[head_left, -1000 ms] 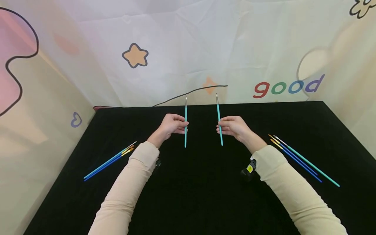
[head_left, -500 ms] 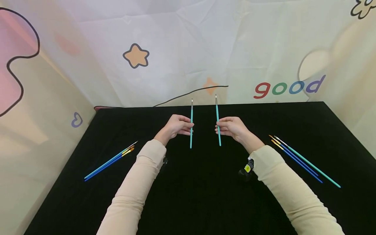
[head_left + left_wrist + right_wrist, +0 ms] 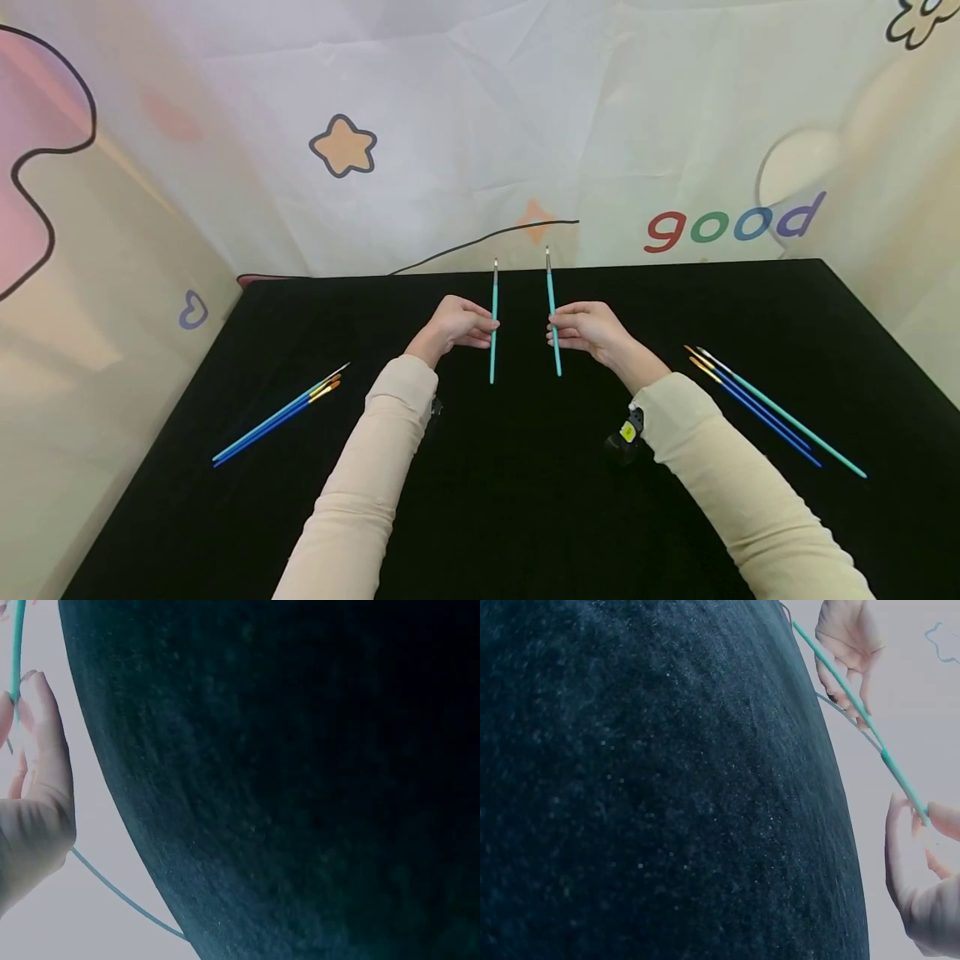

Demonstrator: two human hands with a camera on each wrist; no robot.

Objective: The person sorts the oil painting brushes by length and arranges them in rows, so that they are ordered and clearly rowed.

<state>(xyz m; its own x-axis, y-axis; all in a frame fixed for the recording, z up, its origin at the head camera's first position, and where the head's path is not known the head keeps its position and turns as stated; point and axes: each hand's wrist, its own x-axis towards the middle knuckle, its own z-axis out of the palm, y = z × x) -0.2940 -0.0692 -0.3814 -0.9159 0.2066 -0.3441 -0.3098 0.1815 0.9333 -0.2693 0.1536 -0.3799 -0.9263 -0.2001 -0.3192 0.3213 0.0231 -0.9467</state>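
Between thumb and fingers, my left hand [image 3: 457, 323] pinches a teal paintbrush [image 3: 493, 354] that stands nearly upright, bristles at the top. My right hand [image 3: 596, 332] pinches a second teal paintbrush [image 3: 551, 287] in the same way, tilted slightly to the left. A small gap separates the two brushes, above the far middle of the table. The left wrist view catches the left hand [image 3: 45, 772] and part of its brush at the left edge. In the right wrist view the right hand [image 3: 922, 877] is at lower right, with the left hand [image 3: 847, 645] beyond it.
A black-covered table [image 3: 510, 500] lies below the hands. Several blue and teal paintbrushes [image 3: 277, 417] rest on its left side. Another group of blue and teal paintbrushes [image 3: 780, 408] lies at the right, beyond the right sleeve. A printed curtain [image 3: 450, 125] hangs behind the table.
My left hand has moved to the right with its brush, and my right hand has shifted slightly left. The gap between the two brushes has narrowed.
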